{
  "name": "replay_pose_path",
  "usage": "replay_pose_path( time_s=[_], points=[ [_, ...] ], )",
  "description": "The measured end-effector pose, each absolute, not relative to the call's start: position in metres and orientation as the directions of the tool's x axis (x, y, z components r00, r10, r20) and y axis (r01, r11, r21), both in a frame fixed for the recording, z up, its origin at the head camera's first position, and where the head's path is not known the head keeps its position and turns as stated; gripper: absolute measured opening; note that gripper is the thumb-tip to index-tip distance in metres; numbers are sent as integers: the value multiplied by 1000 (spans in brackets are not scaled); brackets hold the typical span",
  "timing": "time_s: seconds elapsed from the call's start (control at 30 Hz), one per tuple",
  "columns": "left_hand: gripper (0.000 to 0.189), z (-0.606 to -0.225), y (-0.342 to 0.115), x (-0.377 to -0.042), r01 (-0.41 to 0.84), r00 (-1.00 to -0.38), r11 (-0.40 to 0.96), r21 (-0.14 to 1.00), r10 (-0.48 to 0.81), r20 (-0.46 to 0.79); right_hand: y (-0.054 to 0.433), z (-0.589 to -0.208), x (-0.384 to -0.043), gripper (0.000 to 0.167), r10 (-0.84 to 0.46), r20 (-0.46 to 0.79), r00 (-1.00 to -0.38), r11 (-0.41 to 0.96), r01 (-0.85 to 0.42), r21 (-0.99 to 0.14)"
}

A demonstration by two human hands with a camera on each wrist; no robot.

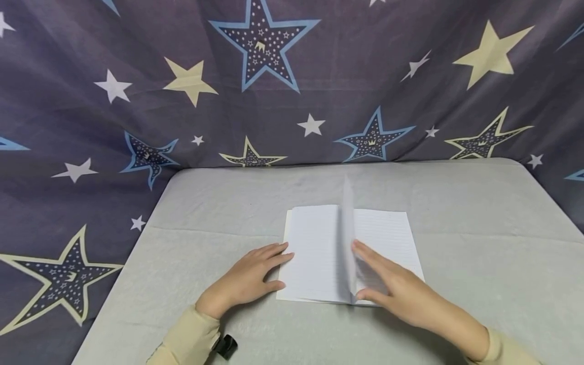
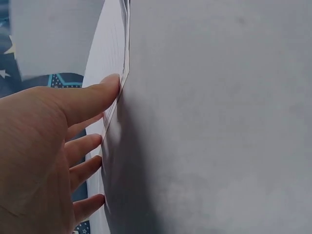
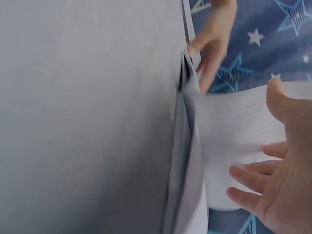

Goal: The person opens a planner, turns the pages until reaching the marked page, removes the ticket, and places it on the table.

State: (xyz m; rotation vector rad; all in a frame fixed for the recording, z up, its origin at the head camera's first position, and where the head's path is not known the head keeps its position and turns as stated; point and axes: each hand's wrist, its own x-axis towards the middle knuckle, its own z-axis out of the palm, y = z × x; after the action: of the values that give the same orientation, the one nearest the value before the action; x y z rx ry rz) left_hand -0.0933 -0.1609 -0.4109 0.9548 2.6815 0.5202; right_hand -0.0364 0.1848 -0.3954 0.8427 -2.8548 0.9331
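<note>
White ruled-paper notebook (image 1: 315, 253): my spread left hand (image 1: 246, 277) touches its nine-o'clock edge. My uncurled right hand (image 1: 400, 291) adjoins its upright leaf (image 1: 349, 235).

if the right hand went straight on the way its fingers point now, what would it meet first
Most likely the raised page of the open notebook. The right hand points toward it and looks very close, perhaps already touching; the depth there is hard to judge.

The notebook (image 1: 315, 253) is lined white, the backdrop (image 1: 347, 76) dark with stars
</note>
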Motion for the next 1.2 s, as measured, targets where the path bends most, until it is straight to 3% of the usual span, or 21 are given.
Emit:
replay_pose_path(
  time_s=[0.33,0.6,1.2],
  points=[
    [48,-407,-163,-94,505,-793,739,446,601,-98,159,-395,-31,59,-636,19,-771,648,-547,-530],
    [65,-408,-158,-90,482,-806,741,467,584,-96,161,-396,-25,52,-685,37,-727,613,-603,-511],
    [68,-414,-149,-91,559,-757,734,385,642,-122,186,-399,-18,41,-631,76,-772,607,-552,-571]
  ],
)
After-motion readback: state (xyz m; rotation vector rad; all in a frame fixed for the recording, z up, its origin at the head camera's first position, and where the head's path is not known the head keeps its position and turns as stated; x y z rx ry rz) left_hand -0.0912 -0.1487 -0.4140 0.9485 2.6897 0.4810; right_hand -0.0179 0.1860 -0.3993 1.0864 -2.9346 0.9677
